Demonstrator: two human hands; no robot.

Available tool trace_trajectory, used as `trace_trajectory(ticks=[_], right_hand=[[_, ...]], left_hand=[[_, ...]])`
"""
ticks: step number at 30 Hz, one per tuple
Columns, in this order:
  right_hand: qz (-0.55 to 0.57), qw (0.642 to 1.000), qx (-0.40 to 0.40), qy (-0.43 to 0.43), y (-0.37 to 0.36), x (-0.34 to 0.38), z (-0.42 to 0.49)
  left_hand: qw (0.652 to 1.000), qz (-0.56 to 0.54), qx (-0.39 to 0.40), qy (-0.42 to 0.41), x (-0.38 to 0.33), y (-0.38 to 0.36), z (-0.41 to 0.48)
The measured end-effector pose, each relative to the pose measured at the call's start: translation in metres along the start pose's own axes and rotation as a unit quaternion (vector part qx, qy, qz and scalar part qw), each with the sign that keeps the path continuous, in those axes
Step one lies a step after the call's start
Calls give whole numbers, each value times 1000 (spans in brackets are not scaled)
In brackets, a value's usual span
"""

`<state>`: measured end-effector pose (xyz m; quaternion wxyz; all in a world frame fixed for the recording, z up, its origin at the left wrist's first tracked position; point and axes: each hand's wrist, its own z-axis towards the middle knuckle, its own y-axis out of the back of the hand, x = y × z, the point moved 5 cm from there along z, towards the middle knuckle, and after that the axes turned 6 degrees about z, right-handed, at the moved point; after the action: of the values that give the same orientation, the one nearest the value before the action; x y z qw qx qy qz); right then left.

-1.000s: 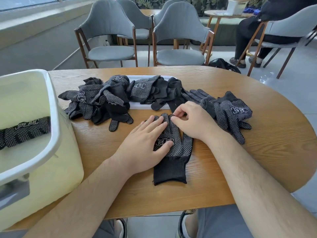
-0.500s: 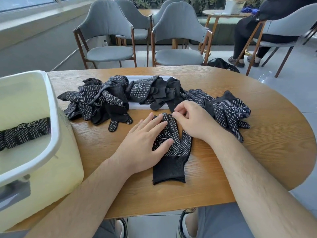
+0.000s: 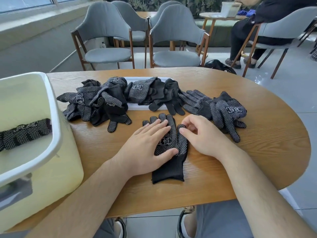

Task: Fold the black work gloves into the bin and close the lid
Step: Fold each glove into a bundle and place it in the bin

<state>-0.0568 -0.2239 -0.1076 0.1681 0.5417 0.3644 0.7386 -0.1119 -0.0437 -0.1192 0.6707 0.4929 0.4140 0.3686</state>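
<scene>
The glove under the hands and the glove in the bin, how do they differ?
The glove under the hands lies spread flat on the table, fingers out and cuff showing; the glove in the bin is rolled into a compact bundle. The flat one is pressed by the left hand and touched by the right hand; the bundle lies untouched. Both are black with white dots and a white logo.

Wood table (image 3: 257, 152): bin (image 3: 56, 169) at left edge, glove pile (image 3: 106, 100) + white lid (image 3: 137, 106) toward far edge, flat glove (image 3: 171, 145) near front edge.
</scene>
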Motion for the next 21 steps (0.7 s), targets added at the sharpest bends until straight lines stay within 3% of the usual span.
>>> trace_trajectory(ticks=[10, 13, 17, 21], right_hand=[[-3, 998, -43, 52, -4, 16, 26], [-43, 999, -23, 25, -12, 18, 48], [-29, 997, -61, 30, -20, 6, 51], [-2, 996, -77, 39, -19, 5, 49]], left_hand=[[998, 36, 56, -24, 0, -8, 5], [1000, -17, -9, -20, -2, 0, 4], [977, -14, -195, 87, 16, 22, -2], [976, 5, -173, 132, 26, 17, 2]])
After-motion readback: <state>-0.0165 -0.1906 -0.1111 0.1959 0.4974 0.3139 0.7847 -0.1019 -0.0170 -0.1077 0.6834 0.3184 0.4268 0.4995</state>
